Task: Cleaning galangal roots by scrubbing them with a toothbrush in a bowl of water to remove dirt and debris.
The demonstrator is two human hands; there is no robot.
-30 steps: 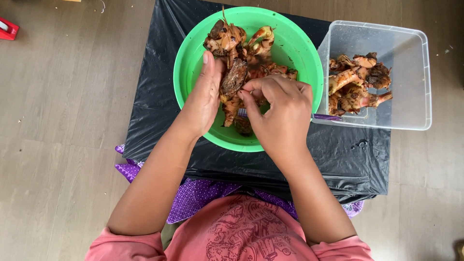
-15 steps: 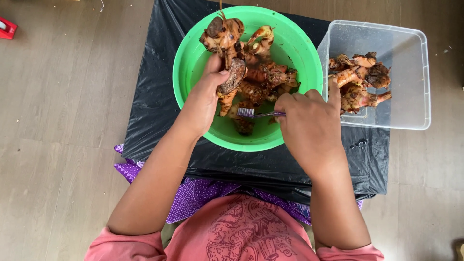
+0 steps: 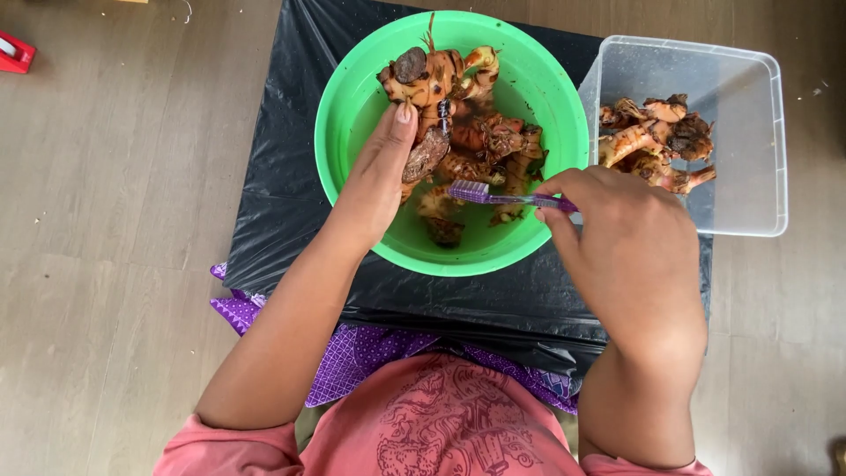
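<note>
A green bowl [image 3: 352, 106] holds water and several muddy brown-orange roots [image 3: 489, 137]. My left hand [image 3: 379, 172] reaches into the bowl and grips one root piece [image 3: 426, 154] against the pile. My right hand [image 3: 621, 234] sits at the bowl's right rim, holding a purple toothbrush [image 3: 493, 196] with its bristled head pointing left over the roots.
A clear plastic tub [image 3: 749, 132] to the right of the bowl holds more roots [image 3: 656, 141]. Both stand on a black plastic sheet [image 3: 282, 194] laid on a grey wood floor. Purple patterned cloth [image 3: 361, 353] lies at the near edge. A red object [image 3: 13, 51] lies far left.
My right hand has drawn back to the right from the middle of the bowl, bringing the toothbrush into plain sight. My left hand has stayed on the roots.
</note>
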